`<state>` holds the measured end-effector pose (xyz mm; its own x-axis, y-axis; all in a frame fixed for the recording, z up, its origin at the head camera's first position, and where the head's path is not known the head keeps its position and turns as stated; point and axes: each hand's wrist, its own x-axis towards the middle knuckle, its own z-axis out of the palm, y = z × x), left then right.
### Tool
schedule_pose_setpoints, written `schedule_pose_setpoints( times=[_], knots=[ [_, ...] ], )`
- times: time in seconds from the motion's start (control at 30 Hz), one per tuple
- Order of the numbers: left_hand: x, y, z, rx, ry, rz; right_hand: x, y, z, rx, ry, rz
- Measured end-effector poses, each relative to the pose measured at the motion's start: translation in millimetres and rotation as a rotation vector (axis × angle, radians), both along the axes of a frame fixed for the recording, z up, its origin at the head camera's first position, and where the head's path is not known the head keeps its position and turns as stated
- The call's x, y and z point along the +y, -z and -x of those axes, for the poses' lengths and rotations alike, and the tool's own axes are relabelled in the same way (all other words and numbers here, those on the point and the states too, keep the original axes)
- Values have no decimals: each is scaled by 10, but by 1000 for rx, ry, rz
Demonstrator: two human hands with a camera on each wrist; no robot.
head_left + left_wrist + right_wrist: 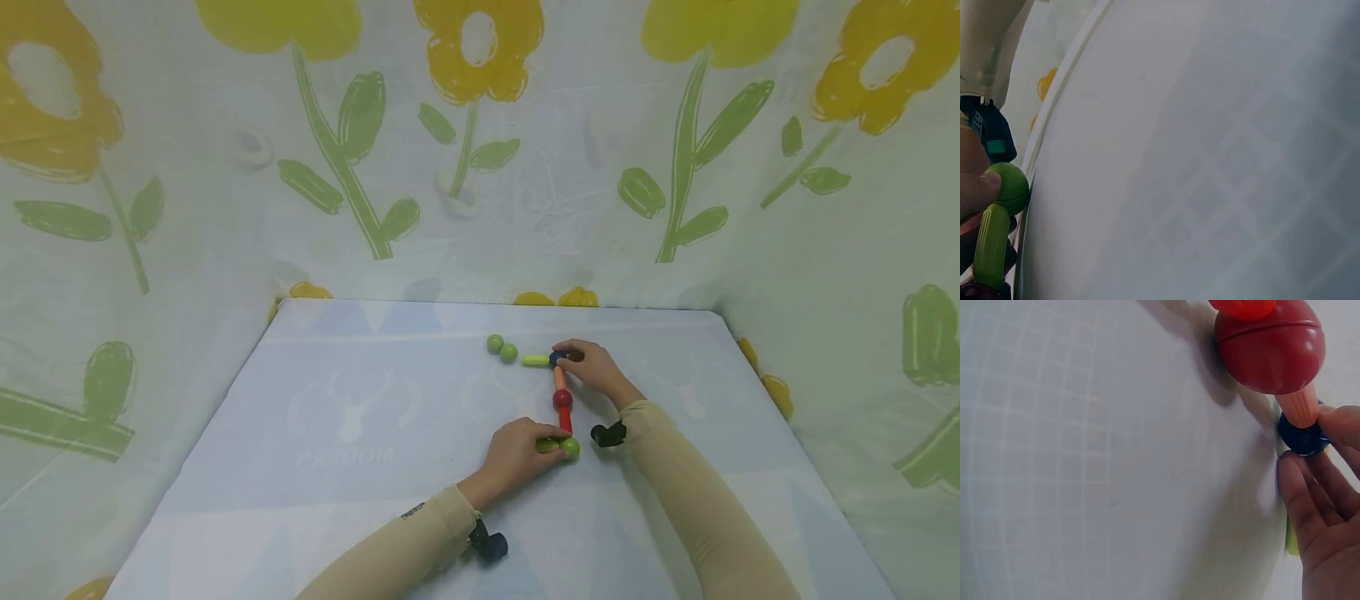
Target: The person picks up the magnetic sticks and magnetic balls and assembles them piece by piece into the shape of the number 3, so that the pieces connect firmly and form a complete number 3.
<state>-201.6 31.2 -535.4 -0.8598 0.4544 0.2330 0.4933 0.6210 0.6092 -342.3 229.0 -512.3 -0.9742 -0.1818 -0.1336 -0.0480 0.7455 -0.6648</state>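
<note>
My left hand (517,450) pinches a green ball (570,449), its thumb laid on the ball in the left wrist view. A ribbed green rod (991,247) joins that ball; a dark ball (977,292) shows at the rod's other end. Farther back, my right hand (598,371) holds a dark blue ball (1304,436) between thumb and fingers. From the blue ball an orange rod (559,378) runs to a dark red ball (562,399). A red rod (566,419) continues from there toward the green ball. Leftward from the blue ball points a yellow-green rod (536,361).
Two loose green balls (495,343) lie side by side at the table's back, left of the joined pieces. The pale printed table (300,475) has a flowered cloth (570,167) behind it and at both sides. A small black device (489,542) sits at each wrist.
</note>
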Motion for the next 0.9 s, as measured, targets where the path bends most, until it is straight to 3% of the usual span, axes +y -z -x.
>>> schedule_pose_setpoints(
  times=[0.33,0.57,0.7,0.9],
  knots=[
    [8,14,-6,19,10,-15,30,4,2,-4,-9,18],
    [-22,-25,12,8,18,-82,27,-2,-19,-7,-7,27],
    [-99,-65,75,-6,-34,-125,32,0,-16,0,-16,35],
    [-268,-35,261,-32,-190,-132,23,0,-7,-15,-5,37]
  ],
)
